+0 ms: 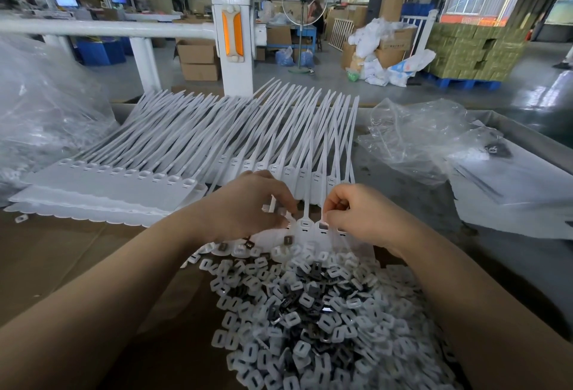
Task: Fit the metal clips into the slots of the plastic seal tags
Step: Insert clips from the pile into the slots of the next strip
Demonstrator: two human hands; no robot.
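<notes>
The cardboard-covered worktable (62,253) carried the whole job: across its far half lay fanned sheets of white seal tags (192,141), their long tails running away from the person and their slotted heads toward the near edge, with a flat stack of joined tag strips (102,191) at the left and crumpled clear plastic bags (415,138) at the right. Nearest the person spread a large heap of clips (313,306), small white squares with dark metal pieces mixed through, directly below both hands. Between heap and fan lay the strip being worked (305,228), its heads side by side in a row crossing left to right and its tails pointing away. The left hand (251,206) had its fingers curled onto the left end of that row, apparently pinching it steady, though what lay under the fingertips was hidden. The right hand (356,212) was curled tight, thumb and forefinger pinched just above an open slot (323,227); a clip between them was likely but could not be made out. That slot lay just under the right fingertips, so the right hand was the nearer, and the push would probably go straight down into the head.
</notes>
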